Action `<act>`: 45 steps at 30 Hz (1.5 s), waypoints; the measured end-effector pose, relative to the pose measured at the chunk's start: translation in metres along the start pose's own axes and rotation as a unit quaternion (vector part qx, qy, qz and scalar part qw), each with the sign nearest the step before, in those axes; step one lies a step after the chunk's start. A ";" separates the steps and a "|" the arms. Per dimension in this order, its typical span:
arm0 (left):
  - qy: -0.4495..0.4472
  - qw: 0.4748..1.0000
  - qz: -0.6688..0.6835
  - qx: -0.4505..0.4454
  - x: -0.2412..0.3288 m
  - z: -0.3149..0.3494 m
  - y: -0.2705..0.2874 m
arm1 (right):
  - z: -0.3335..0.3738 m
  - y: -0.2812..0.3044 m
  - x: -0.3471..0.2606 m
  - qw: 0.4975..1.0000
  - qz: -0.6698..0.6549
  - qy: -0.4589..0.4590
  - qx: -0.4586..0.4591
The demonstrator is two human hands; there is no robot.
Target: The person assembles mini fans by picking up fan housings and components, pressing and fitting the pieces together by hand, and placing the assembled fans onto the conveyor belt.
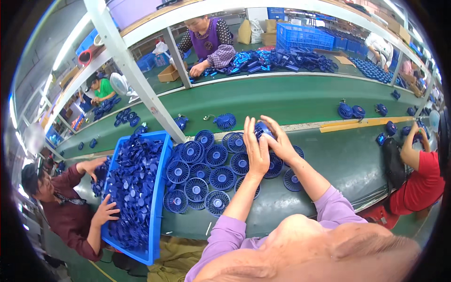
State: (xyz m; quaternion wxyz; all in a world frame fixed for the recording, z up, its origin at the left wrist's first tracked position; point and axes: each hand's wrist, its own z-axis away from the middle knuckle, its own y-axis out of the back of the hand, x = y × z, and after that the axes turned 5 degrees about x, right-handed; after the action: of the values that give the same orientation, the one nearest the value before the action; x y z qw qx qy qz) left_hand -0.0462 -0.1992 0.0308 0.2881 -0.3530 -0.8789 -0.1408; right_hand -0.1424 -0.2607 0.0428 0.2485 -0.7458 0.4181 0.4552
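Note:
Above the green worktop, my two hands hold one round blue fan part (261,130) between them. My left hand (255,152) presses against its left side with long, straight fingers. Curved round the other side is my right hand (282,143), its fingers toward the far edge. The palms hide much of the part. Below and to the left lie many round blue fan grilles (217,155) with radial slats, some stacked and overlapping. A few more grilles (292,180) sit under and right of my right wrist.
A blue bin (156,197) full of small blue blades stands left, with a co-worker's hands (104,211) at it. Past a raised ledge, a green conveyor (291,96) carries fan units (225,121). A white post (136,70) rises nearby. A person in red (418,183) works at right.

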 end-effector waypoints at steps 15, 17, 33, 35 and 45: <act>0.492 0.712 0.496 0.069 -0.025 -0.009 0.019 | 0.010 -0.003 -0.001 0.930 0.289 0.212 -0.079; 0.466 0.751 0.456 0.109 -0.020 0.000 0.009 | 0.014 -0.010 0.009 0.955 0.226 0.190 -0.039; 0.455 0.876 0.143 -0.067 -0.042 0.011 -0.004 | -0.026 0.032 0.055 0.980 0.185 0.073 0.010; 0.388 0.908 0.082 -0.138 -0.042 0.004 -0.007 | -0.051 0.072 0.071 0.944 0.284 0.116 0.120; 0.180 0.897 -0.358 -0.186 -0.150 -0.071 -0.021 | -0.013 0.045 0.061 0.917 0.385 0.057 -0.092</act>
State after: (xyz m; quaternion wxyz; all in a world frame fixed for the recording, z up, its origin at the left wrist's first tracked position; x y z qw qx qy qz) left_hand 0.0555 -0.3269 -0.0044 0.3005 -0.0301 -0.8370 -0.4564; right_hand -0.1605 -0.3184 -0.0048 -0.0399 -0.5714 0.6429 0.5085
